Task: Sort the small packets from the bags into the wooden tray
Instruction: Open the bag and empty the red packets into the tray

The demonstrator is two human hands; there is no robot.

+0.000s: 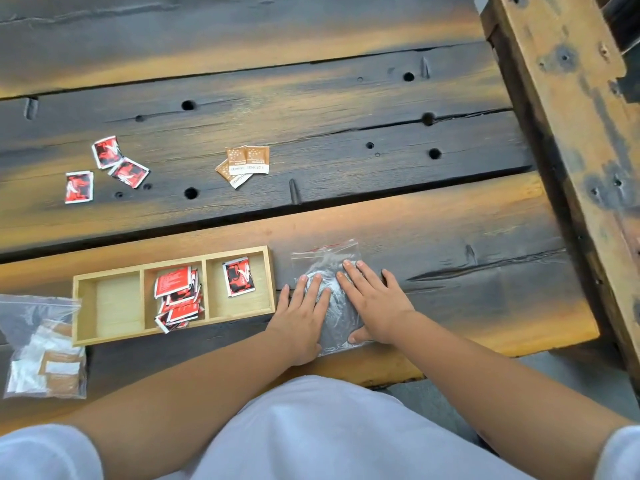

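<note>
Both hands, left hand [300,318] and right hand [375,306], are lying flat with fingers spread, gripping nothing, pressing the clear bag [330,268] beneath them. The wooden tray [83,308] is sitting just beside the left fingertips, holding red packets [178,299].

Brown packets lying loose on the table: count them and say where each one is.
3, clustered mid-table beyond the wooden tray: two side by side, brown packet and brown packet, and a third brown packet partly tucked under them. More may be hidden beneath.
</note>
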